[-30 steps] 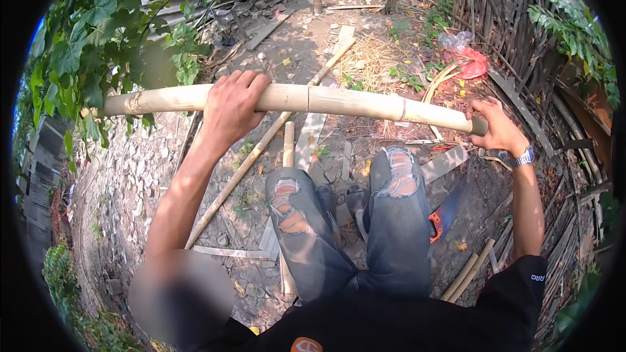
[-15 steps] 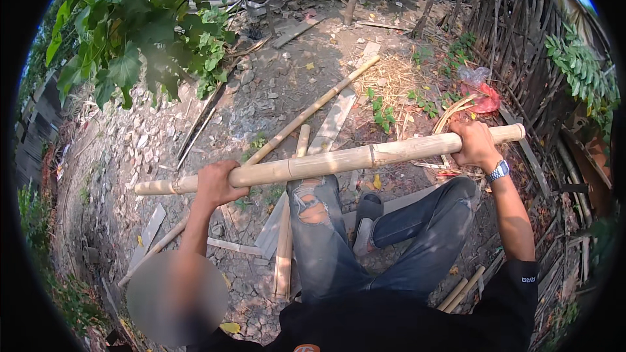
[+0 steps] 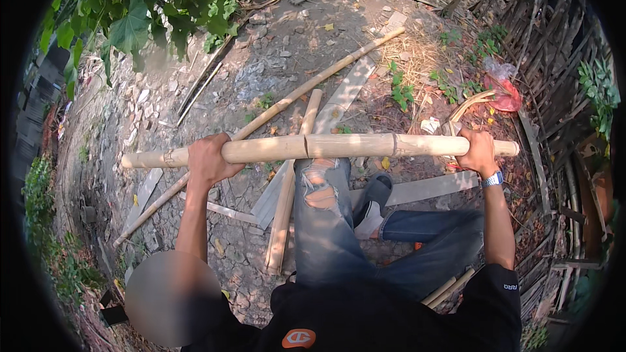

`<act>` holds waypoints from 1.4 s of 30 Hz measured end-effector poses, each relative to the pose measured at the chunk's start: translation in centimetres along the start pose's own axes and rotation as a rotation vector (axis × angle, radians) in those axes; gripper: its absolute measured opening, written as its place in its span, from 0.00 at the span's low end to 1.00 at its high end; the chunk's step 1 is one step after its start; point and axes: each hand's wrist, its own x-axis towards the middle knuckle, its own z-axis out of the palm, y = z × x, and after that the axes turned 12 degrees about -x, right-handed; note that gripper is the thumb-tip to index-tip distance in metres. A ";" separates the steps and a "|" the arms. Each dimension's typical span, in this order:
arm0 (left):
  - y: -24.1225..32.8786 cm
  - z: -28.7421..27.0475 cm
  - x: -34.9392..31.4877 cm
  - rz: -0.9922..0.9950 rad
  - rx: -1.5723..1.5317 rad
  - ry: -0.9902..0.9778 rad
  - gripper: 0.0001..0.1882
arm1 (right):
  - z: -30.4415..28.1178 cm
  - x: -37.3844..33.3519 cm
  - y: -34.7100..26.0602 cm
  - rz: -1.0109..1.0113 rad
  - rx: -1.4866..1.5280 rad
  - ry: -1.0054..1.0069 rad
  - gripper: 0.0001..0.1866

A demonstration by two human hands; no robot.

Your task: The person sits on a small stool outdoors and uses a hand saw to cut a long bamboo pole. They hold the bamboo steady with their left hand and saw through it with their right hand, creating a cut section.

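A thick, pale bamboo pole (image 3: 349,146) lies crosswise in front of me, nearly level, above my bent left knee. My left hand (image 3: 214,160) is wrapped round it toward its left end. Near the right end, my right hand (image 3: 478,151) grips it too, with a metal watch on that wrist. A long thin bamboo pole (image 3: 313,81) slants along the ground beneath, passing under the thick one close to my left hand. Another shorter bamboo piece (image 3: 282,225) lies beside my left leg, its middle partly hidden under the held pole.
Flat grey boards (image 3: 430,188) lie by my sandalled foot (image 3: 375,199). Straw (image 3: 414,58) and a red plastic bag (image 3: 503,93) are farther off to the right, before a stick fence (image 3: 544,45). Leafy branches (image 3: 140,13) hang at upper left over stony ground.
The bamboo pole has turned from tilted, right end higher, to nearly level. My left hand has risen and my right hand has dropped slightly, both still gripping. My right knee has lowered.
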 end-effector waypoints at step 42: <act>2.0 -9.7 -1.3 0.036 -0.217 0.086 0.25 | -8.5 -0.4 -0.1 0.014 -0.001 0.044 0.15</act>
